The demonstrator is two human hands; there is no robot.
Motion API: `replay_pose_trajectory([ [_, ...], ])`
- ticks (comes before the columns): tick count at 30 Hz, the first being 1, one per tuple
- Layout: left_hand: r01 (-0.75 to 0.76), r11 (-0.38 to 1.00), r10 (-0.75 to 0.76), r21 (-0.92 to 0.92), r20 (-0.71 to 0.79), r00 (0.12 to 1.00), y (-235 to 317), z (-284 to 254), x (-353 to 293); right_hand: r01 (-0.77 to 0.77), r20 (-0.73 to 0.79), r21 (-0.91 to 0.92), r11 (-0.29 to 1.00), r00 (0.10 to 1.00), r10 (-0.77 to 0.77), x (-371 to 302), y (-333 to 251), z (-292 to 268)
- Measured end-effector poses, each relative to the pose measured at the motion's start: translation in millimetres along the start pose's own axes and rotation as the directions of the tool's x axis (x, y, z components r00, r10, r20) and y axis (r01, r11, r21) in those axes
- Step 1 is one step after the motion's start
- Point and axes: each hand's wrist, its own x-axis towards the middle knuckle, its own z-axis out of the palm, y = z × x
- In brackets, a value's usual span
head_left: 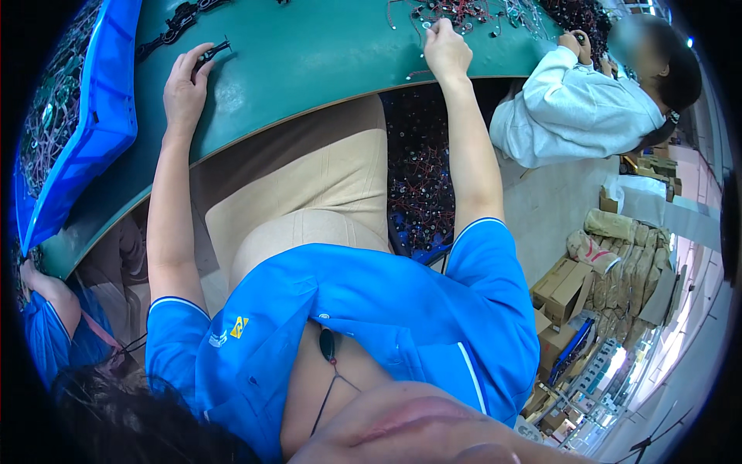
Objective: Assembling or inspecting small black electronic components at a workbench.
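Note:
My left hand [184, 93] has its thumb and fingers closed round a small black plastic part [215, 52], with thin prongs sticking out past the fingertips. It is held just over the green tabletop [301, 54]. Farther right, my right hand [449, 52] is pinched together at the near side of a heap of small parts with red and black wires [464, 11]. A tiny pale round piece shows at its fingertips; whether the fingers grip it is too small to tell. Black plastic parts [176, 25] joined in a row lie beyond my left hand.
A blue bin [108, 100] full of wired parts stands at the left. Below the table edge, another container holds red-wired parts [417, 166]. At the right, a co-worker in a grey top [576, 112] handles something small. Cardboard boxes [563, 290] and sacks stand behind. Another person's arm [54, 290] shows far left.

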Motion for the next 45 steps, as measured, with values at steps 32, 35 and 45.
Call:
replay_pose_trajectory([
  [32,0.825,0.166,-0.370,-0.540,0.742,0.559,133,-20,-194,-0.294,0.489,0.793,0.533,0.829,-0.271,-277,-136,-39],
  [35,0.808,0.205,-0.353,-0.553,0.728,0.588,134,-19,-196,-0.300,0.523,0.780,0.550,0.794,-0.309,-277,-135,-39],
  [45,0.741,0.300,-0.369,-0.601,0.643,0.671,135,-13,-203,-0.334,0.588,0.755,0.564,0.725,-0.359,-275,-132,-38],
])
